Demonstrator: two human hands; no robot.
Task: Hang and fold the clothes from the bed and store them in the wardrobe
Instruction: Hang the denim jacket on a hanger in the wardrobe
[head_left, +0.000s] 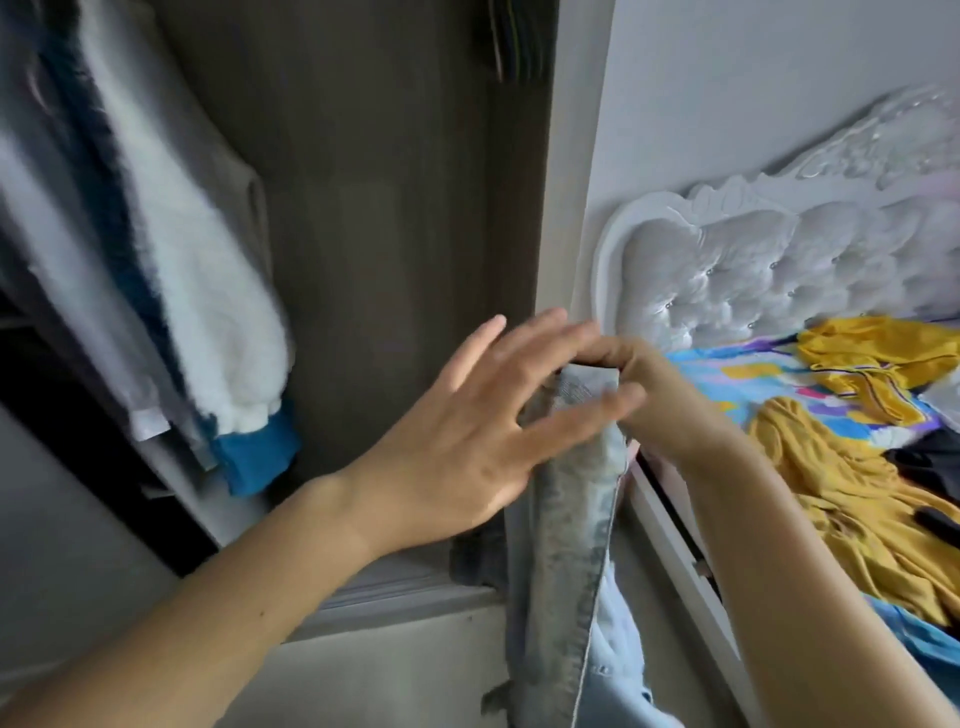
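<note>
The wardrobe (395, 260) fills the left and middle of the view, its dark interior open, with a white fleecy garment (208, 291) and a blue one (254, 457) hanging at its left side, presumably already stored. To the right stands the bed (737, 384) with its tufted white headboard (779, 265); on its bright patterned sheet lie mustard-yellow clothes (852, 493) and something dark, apparently waiting their turn.

Between wardrobe and bed hangs a pair of pale, washed jeans (571, 519), held high so that the length drops straight down, which should make the legs easier to line up for folding or hanging. The right hand (660, 395) pinches the top edge of the denim, fingers curled round it and bearing its weight. The left hand (467, 431) is spread, fingers straight and apart, its fingertips over the cloth just below that grip; whether they touch the denim I cannot tell, the frame being blurred. It looks set to smooth or take hold.
</note>
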